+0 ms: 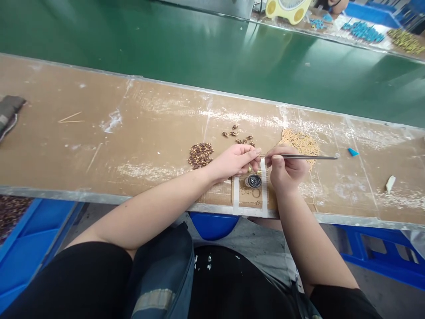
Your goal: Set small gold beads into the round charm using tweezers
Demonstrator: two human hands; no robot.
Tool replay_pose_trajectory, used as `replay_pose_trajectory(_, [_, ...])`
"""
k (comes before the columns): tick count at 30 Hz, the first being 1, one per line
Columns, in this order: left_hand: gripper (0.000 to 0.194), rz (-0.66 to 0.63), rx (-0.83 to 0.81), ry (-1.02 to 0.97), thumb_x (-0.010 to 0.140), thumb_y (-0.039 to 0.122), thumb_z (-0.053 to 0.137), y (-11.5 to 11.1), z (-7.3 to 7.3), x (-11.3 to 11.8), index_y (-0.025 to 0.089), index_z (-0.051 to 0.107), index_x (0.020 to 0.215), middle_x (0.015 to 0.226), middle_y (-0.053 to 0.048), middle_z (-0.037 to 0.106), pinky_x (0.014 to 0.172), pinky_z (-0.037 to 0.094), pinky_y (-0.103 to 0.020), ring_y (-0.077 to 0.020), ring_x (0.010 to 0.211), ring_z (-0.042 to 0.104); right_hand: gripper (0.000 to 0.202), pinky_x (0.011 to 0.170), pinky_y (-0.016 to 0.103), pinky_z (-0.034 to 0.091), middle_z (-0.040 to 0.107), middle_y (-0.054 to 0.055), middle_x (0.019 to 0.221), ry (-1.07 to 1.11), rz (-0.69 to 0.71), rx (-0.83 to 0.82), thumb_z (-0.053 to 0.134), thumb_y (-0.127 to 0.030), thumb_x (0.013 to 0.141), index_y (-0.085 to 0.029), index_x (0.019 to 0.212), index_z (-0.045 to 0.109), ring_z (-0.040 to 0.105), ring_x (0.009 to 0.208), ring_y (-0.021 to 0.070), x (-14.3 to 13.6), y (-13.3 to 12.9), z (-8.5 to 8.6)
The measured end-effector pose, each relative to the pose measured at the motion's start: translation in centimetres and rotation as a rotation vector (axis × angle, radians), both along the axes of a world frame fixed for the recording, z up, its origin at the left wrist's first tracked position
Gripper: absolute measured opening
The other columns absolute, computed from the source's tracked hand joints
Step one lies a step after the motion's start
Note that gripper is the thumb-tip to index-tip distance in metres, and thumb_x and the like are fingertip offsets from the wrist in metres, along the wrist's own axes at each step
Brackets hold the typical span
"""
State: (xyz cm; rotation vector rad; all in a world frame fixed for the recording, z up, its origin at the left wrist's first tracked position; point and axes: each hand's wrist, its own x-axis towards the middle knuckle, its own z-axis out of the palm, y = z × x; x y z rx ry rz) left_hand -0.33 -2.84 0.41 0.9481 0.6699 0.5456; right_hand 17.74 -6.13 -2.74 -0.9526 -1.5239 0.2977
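My left hand is closed in a pinch above the bench, and whatever lies between its fingertips is too small to make out. Close on its right, my right hand grips a pair of thin dark tweezers, their tips pointing left at the left fingertips. Below the hands stands a small round pot with dark, shiny contents, between two white tape strips. A heap of small brown-and-gold pieces lies left of my left hand, with several similar pieces beyond it. Behind my right hand spreads a pile of tiny yellowish beads.
A green surface runs behind the brown bench. Two thin sticks and a dark cloth item lie left; a blue scrap lies right. Blue crates stand below left. Across, a yellow fan and blue pieces.
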Motion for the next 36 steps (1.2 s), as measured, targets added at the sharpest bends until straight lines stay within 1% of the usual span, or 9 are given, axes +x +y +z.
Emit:
replay_pose_trajectory(8, [0.041, 0.031, -0.006, 0.031, 0.117, 0.026, 0.053, -0.2, 0.7, 0.1, 0.016, 0.058, 0.078, 0.069, 0.003, 0.065, 0.039, 0.022, -0.019, 0.0001, 0.038, 0.036, 0.031, 0.056, 0.034, 0.045, 0.069, 0.0, 0.069, -0.06, -0.005, -0.003, 0.07, -0.052, 0.105, -0.027, 0.088, 0.075, 0.06, 0.057, 0.0158, 0.3, 0.1, -0.5])
replay_pose_trajectory(12, [0.039, 0.028, -0.001, 0.054, 0.117, 0.026, 0.053, -0.3, 0.3, 0.3, 0.017, 0.059, 0.079, 0.069, 0.003, 0.065, 0.042, 0.023, -0.02, -0.0009, 0.039, 0.036, 0.032, 0.057, 0.035, 0.046, 0.069, 0.0, 0.068, -0.09, -0.011, 0.018, 0.07, -0.051, 0.105, -0.026, 0.085, 0.074, 0.06, 0.057, 0.0163, 0.3, 0.2, -0.6])
replay_pose_trajectory(16, [0.037, -0.012, 0.19, 0.09, 0.115, 0.037, 0.056, 0.0, -0.4, -0.1, 0.018, 0.063, 0.084, 0.079, -0.002, 0.073, 0.051, 0.033, -0.023, -0.0041, 0.048, 0.04, 0.04, 0.055, 0.033, 0.045, 0.066, -0.001, 0.063, -0.028, -0.064, -0.012, 0.069, -0.056, 0.105, -0.025, 0.079, 0.071, 0.056, 0.053, 0.0141, 0.0, 0.0, -0.3])
replay_pose_trajectory(19, [0.035, 0.051, 0.595, 0.293, 0.111, 0.045, 0.061, 1.3, 0.3, -2.1, 0.018, 0.071, 0.091, 0.096, -0.006, 0.078, 0.072, 0.05, -0.029, -0.0108, 0.071, 0.06, 0.05, 0.051, 0.031, 0.041, 0.06, -0.002, 0.057, 0.057, -0.109, -0.081, 0.067, -0.062, 0.105, -0.024, 0.072, 0.068, 0.052, 0.05, 0.013, -0.3, -0.4, 0.2])
replay_pose_trajectory(22, [0.024, 0.143, 0.856, 0.71, 0.105, 0.037, 0.069, 2.9, 2.2, -5.2, 0.019, 0.075, 0.091, 0.109, -0.009, 0.079, 0.086, 0.054, -0.037, -0.0187, 0.093, 0.068, 0.055, 0.048, 0.031, 0.037, 0.055, -0.002, 0.053, 0.107, -0.083, -0.167, 0.068, -0.066, 0.102, -0.023, 0.068, 0.067, 0.049, 0.048, 0.0129, -0.2, -1.2, 0.4])
replay_pose_trajectory(25, [0.015, 0.116, 0.917, 1.046, 0.097, 0.03, 0.075, 3.9, 3.5, -8.0, 0.02, 0.078, 0.087, 0.111, -0.01, 0.08, 0.089, 0.053, -0.041, -0.0236, 0.098, 0.07, 0.05, 0.049, 0.031, 0.038, 0.056, -0.002, 0.054, 0.091, -0.044, -0.25, 0.07, -0.061, 0.103, -0.024, 0.071, 0.071, 0.049, 0.049, 0.0126, 0.2, -2.6, -0.2])
replay_pose_trajectory(27, [0.012, 0.086, 0.927, 1.173, 0.094, 0.03, 0.077, 4.3, 3.4, -8.9, 0.02, 0.081, 0.088, 0.106, -0.011, 0.081, 0.089, 0.053, -0.043, -0.0261, 0.098, 0.071, 0.045, 0.051, 0.031, 0.04, 0.058, -0.002, 0.055, 0.062, -0.053, -0.279, 0.072, -0.056, 0.103, -0.024, 0.072, 0.074, 0.051, 0.049, 0.0126, 0.5, -3.6, -0.8])
replay_pose_trajectory(33, [0.014, 0.023, 0.927, 1.291, 0.091, 0.034, 0.081, 4.7, 1.1, -8.8, 0.021, 0.084, 0.088, 0.097, -0.012, 0.081, 0.092, 0.054, -0.042, -0.0285, 0.098, 0.072, 0.042, 0.056, 0.032, 0.047, 0.061, -0.002, 0.055, -0.017, -0.117, -0.292, 0.071, -0.054, 0.103, -0.024, 0.074, 0.076, 0.058, 0.051, 0.0146, 0.7, -4.6, -1.9])
replay_pose_trajectory(36, [0.01, 0.015, 0.909, 1.263, 0.09, 0.033, 0.082, 4.8, 0.9, -8.7, 0.023, 0.085, 0.091, 0.101, -0.011, 0.082, 0.096, 0.053, -0.043, -0.0301, 0.103, 0.073, 0.043, 0.057, 0.032, 0.048, 0.061, -0.001, 0.056, -0.066, -0.145, -0.252, 0.071, -0.054, 0.104, -0.024, 0.074, 0.076, 0.061, 0.053, 0.0152, 0.4, -4.3, -1.6])
